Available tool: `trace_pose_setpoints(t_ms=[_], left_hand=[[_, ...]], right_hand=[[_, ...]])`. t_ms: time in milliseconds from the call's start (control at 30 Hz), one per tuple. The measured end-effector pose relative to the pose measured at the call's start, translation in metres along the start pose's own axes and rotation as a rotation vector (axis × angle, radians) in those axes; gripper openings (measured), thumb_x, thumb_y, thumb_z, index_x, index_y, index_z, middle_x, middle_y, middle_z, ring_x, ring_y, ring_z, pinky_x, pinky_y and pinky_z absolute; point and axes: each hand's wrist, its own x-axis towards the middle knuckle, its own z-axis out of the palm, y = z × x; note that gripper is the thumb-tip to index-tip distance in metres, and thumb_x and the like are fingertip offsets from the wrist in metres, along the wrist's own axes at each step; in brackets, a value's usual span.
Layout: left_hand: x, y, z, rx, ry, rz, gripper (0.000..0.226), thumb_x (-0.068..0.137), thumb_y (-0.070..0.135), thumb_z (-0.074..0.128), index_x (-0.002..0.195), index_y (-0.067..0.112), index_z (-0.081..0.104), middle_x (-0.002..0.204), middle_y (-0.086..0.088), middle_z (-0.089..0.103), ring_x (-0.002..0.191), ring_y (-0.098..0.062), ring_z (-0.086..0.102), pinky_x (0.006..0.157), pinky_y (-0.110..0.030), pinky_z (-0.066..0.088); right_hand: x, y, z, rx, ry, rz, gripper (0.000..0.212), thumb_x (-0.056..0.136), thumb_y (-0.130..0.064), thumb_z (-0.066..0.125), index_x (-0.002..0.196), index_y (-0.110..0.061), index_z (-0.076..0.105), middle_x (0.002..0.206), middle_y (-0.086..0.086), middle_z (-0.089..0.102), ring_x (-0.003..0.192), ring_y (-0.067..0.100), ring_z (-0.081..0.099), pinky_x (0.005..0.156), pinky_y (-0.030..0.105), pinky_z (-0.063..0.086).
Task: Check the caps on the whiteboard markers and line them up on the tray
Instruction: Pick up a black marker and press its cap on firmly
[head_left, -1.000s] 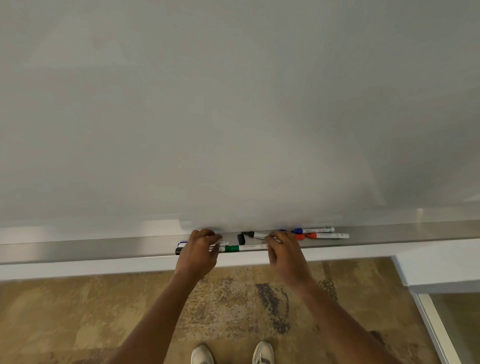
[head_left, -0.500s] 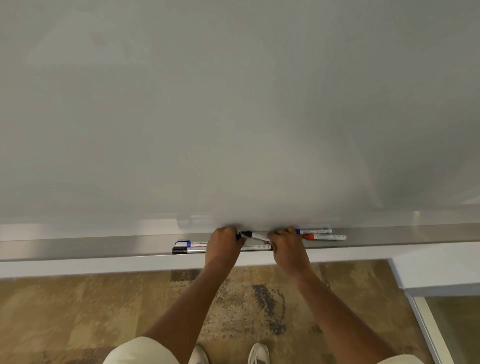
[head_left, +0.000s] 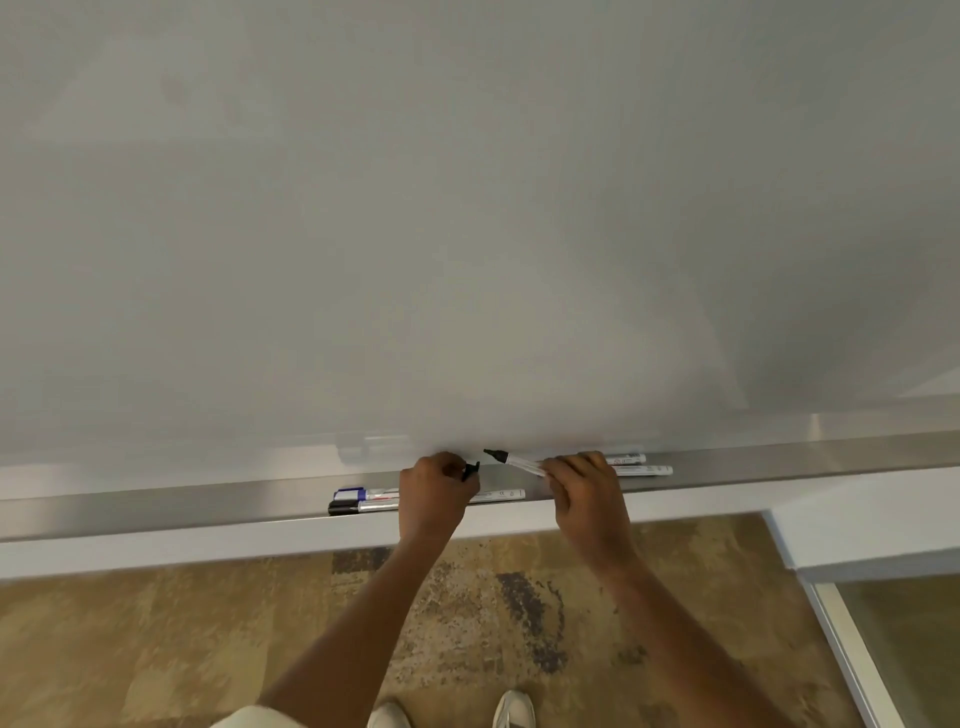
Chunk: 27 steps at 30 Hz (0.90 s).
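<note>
My right hand (head_left: 584, 488) holds an uncapped black marker (head_left: 514, 460) lifted above the metal tray (head_left: 208, 504), its black tip pointing left. My left hand (head_left: 436, 491) grips the loose black cap (head_left: 470, 470) a short gap left of that tip. On the tray to the left lie a blue-capped marker (head_left: 363, 493) and a black-capped marker (head_left: 358, 506), side by side. Another marker's white barrel (head_left: 498, 494) shows between my hands. Two more markers (head_left: 636, 465) lie right of my right hand, their caps hidden.
The whiteboard (head_left: 467, 208) fills the upper view above the tray. Below are patterned carpet (head_left: 156, 649) and my shoes (head_left: 511, 709). A white ledge and glass panel (head_left: 883, 597) stand at the lower right.
My left hand moved right from the left markers to the loose black cap and took it. My right hand lifted the uncapped black marker off the tray.
</note>
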Motion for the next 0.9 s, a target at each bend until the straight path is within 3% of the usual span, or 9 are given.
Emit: trace_pose_setpoints(t_ms=[100, 200, 333, 467, 600, 767, 900], left_hand=[[-0.009, 0.01, -0.018, -0.188, 0.022, 0.007, 0.01, 0.072, 0.022, 0.086, 0.079, 0.023, 0.078, 0.072, 0.011, 0.078, 0.069, -0.001, 0.073, 0.067, -0.011, 0.053], [-0.016, 0.023, -0.042, -0.339, 0.016, 0.038, 0.012, 0.072, 0.021, 0.088, 0.073, 0.026, 0.077, 0.071, 0.017, 0.076, 0.067, 0.004, 0.073, 0.061, -0.004, 0.049], [-0.023, 0.045, -0.083, -0.534, -0.09, 0.128, 0.013, 0.075, 0.014, 0.088, 0.085, 0.021, 0.081, 0.087, 0.007, 0.081, 0.08, -0.013, 0.078, 0.071, -0.015, 0.057], [-0.034, 0.053, -0.111, -0.617, -0.194, 0.201, 0.021, 0.078, 0.014, 0.087, 0.097, 0.02, 0.082, 0.099, 0.0, 0.081, 0.091, -0.022, 0.078, 0.085, -0.028, 0.061], [-0.05, 0.05, -0.119, -0.699, -0.181, 0.177, 0.024, 0.074, 0.013, 0.088, 0.097, 0.02, 0.081, 0.099, -0.004, 0.081, 0.091, -0.026, 0.078, 0.084, -0.031, 0.062], [-0.068, 0.043, -0.12, -0.849, -0.215, 0.162, 0.028, 0.07, 0.014, 0.088, 0.096, 0.01, 0.082, 0.097, -0.015, 0.08, 0.092, -0.033, 0.077, 0.082, -0.038, 0.063], [-0.078, 0.043, -0.118, -0.841, -0.202, 0.164, 0.026, 0.069, 0.018, 0.088, 0.094, 0.013, 0.083, 0.097, -0.012, 0.081, 0.094, -0.028, 0.078, 0.082, -0.032, 0.062]], right_hand=[[-0.004, -0.001, -0.017, 0.088, 0.058, -0.018, 0.023, 0.089, 0.002, 0.066, 0.11, -0.006, 0.072, 0.102, 0.007, 0.071, 0.1, 0.028, 0.06, 0.083, 0.044, 0.055], [-0.006, -0.006, -0.04, 0.183, 0.07, -0.013, 0.029, 0.092, 0.002, 0.063, 0.119, -0.006, 0.069, 0.112, 0.008, 0.066, 0.105, 0.023, 0.061, 0.089, 0.041, 0.057], [-0.002, -0.018, -0.078, 0.308, 0.086, -0.067, 0.031, 0.097, -0.003, 0.057, 0.127, -0.009, 0.064, 0.12, 0.001, 0.059, 0.104, 0.016, 0.064, 0.092, 0.034, 0.058], [-0.003, -0.033, -0.106, 0.334, 0.128, -0.092, 0.034, 0.094, -0.003, 0.064, 0.126, -0.012, 0.066, 0.121, -0.001, 0.061, 0.106, 0.012, 0.063, 0.094, 0.03, 0.058], [-0.014, -0.042, -0.117, 0.308, 0.117, -0.115, 0.038, 0.092, -0.002, 0.065, 0.128, -0.013, 0.066, 0.129, 0.002, 0.063, 0.115, 0.015, 0.063, 0.1, 0.035, 0.055], [-0.026, -0.046, -0.121, 0.267, 0.117, -0.205, 0.04, 0.09, 0.005, 0.062, 0.124, -0.013, 0.069, 0.12, 0.0, 0.067, 0.108, 0.014, 0.066, 0.094, 0.036, 0.056], [-0.031, -0.049, -0.122, 0.268, 0.115, -0.235, 0.041, 0.089, 0.007, 0.061, 0.124, -0.014, 0.069, 0.119, -0.004, 0.067, 0.109, 0.013, 0.065, 0.092, 0.035, 0.056]])
